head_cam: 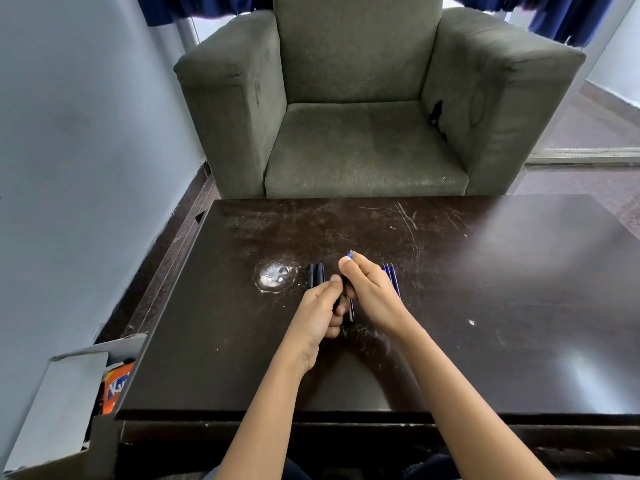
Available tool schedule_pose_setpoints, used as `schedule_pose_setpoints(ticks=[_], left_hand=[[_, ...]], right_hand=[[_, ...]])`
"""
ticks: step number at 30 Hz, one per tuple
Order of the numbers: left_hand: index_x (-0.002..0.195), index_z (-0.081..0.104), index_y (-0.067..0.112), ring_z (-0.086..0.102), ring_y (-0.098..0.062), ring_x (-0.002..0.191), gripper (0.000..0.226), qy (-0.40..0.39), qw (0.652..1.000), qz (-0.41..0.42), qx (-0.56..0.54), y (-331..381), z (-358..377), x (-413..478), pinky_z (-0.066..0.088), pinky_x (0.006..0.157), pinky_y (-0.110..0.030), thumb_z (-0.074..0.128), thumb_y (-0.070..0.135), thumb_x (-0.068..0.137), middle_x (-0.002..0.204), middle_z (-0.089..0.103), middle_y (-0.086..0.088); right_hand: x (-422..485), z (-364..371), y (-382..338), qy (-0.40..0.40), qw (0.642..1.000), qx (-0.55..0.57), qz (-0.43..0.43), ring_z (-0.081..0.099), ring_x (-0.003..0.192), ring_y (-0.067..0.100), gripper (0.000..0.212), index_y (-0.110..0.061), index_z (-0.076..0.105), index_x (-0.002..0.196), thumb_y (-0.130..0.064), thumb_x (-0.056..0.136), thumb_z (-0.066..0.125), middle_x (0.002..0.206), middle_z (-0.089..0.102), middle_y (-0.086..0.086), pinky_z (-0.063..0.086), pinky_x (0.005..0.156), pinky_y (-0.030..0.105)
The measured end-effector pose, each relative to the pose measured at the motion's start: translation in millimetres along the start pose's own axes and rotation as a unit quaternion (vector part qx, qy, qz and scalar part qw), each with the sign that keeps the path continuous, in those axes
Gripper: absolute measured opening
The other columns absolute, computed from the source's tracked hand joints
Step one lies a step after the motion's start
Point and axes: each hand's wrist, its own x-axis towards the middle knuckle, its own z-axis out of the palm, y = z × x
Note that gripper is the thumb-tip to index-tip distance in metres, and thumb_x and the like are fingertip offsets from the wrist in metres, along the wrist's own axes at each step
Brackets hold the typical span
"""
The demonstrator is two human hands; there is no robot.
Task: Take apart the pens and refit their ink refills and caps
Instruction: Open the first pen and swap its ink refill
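Both hands meet over the middle of the dark table. My left hand grips a dark pen barrel, mostly hidden by the fingers. My right hand pinches a thin blue ink refill whose tip sticks out above the fingertips. A slim blue-black pen part lies or hangs between the two hands. A small group of dark caps or barrels lies just left of my hands. Several blue refills lie just right, partly behind my right hand.
A white scuffed patch marks the table left of the pens. A grey armchair stands behind the table. An open cardboard box with an orange packet sits on the floor at the lower left, beside a pale wall.
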Motion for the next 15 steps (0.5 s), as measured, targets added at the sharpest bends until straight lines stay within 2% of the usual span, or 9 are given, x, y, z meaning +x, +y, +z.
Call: schedule_pose_setpoints(ticks=[3,6,9,12,15], left_hand=[[0.080,0.060,0.015,0.030,-0.003,0.043,0.034,0.042,0.999,0.016,0.028,-4.6,0.2,3.3,0.023,0.039,-0.016,0.039,0.033,0.100,0.060,0.045,0.005],[0.081,0.061,0.016,0.031,-0.003,0.043,0.032,0.053,0.998,0.029,0.035,-4.9,1.2,3.5,0.024,0.041,-0.017,0.040,0.029,0.101,0.061,0.048,0.005],[0.080,0.062,0.016,0.035,-0.001,0.042,0.033,0.070,0.995,0.036,0.060,-5.9,1.3,4.1,0.028,0.041,-0.016,0.040,0.030,0.101,0.061,0.052,0.007],[0.082,0.063,0.015,0.036,-0.001,0.043,0.033,0.067,0.995,0.027,0.069,-7.6,1.1,4.7,0.029,0.041,-0.017,0.040,0.030,0.101,0.063,0.055,0.006],[0.081,0.063,0.016,0.037,-0.001,0.044,0.033,0.067,0.994,0.029,0.079,-8.1,1.6,4.4,0.030,0.042,-0.017,0.040,0.031,0.100,0.065,0.057,0.006]], right_hand=[[1.6,-2.3,0.2,0.003,0.998,0.059,0.010,0.051,0.050,0.017,0.025,-0.010,0.055,0.078,-0.029,0.095,0.056,0.059,0.053,0.001,0.045,0.057,0.032],[2.4,-4.0,-1.4,-0.011,0.988,0.147,0.045,0.049,0.045,0.017,0.020,-0.002,0.062,0.089,-0.015,0.098,0.050,0.062,0.053,0.006,0.046,0.052,0.028],[2.4,-2.7,-1.3,-0.031,0.974,0.211,0.073,0.048,0.050,0.015,0.021,-0.006,0.069,0.097,-0.014,0.098,0.049,0.074,0.059,0.009,0.047,0.051,0.024],[1.6,-1.1,-1.3,-0.017,0.970,0.223,0.092,0.047,0.050,0.015,0.013,-0.007,0.069,0.096,-0.016,0.089,0.063,0.069,0.059,0.006,0.046,0.048,0.022],[3.1,-2.0,-1.3,0.009,0.960,0.256,0.112,0.048,0.052,0.015,0.014,-0.002,0.065,0.103,-0.003,0.091,0.058,0.078,0.065,0.008,0.044,0.044,0.023]])
